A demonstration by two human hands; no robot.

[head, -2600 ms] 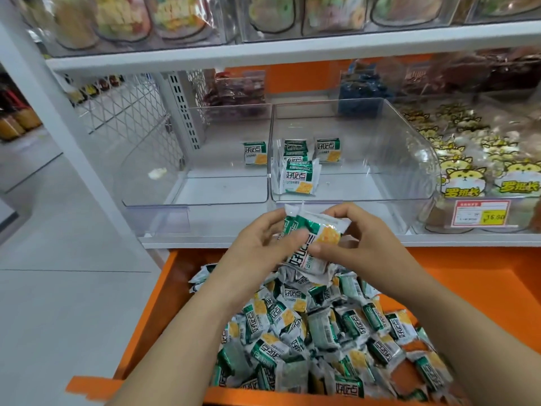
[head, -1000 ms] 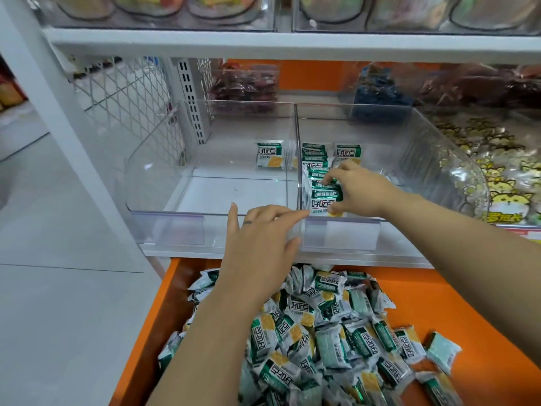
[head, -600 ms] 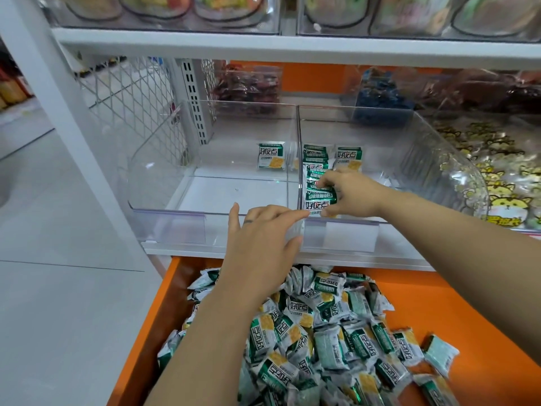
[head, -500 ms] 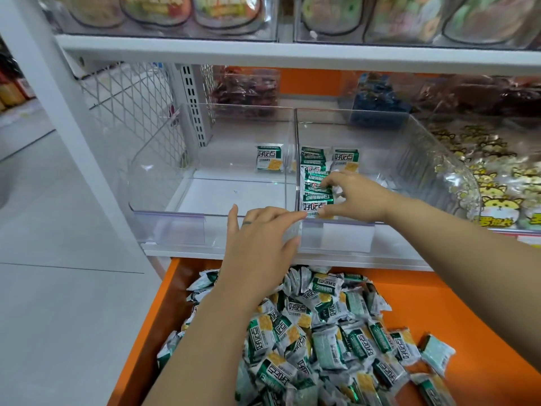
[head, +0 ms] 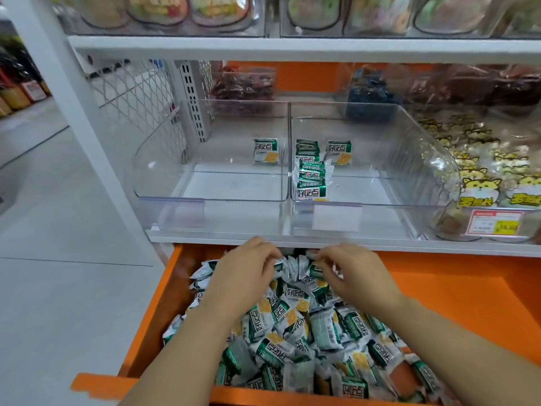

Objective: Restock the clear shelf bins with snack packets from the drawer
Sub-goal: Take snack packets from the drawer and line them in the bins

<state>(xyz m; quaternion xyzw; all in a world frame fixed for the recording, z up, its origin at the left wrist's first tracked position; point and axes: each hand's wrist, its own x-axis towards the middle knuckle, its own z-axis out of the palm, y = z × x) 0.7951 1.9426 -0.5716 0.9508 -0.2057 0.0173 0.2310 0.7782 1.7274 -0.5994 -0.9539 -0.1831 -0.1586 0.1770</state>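
Digging into the heaped snack packets in the orange drawer, the left hand and right hand each pinch packets at the pile's far end. Little is done: the left bin holds one packet, the right bin a short row and one more.

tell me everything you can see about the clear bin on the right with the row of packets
The right clear bin is transparent glossy plastic, open-topped, with a curved ribbed right wall and a low front lip above a blank label holder. It sits on the white shelf, beside the left bin. A row of green-and-white packets stands along its left wall; one more packet stands at the back.
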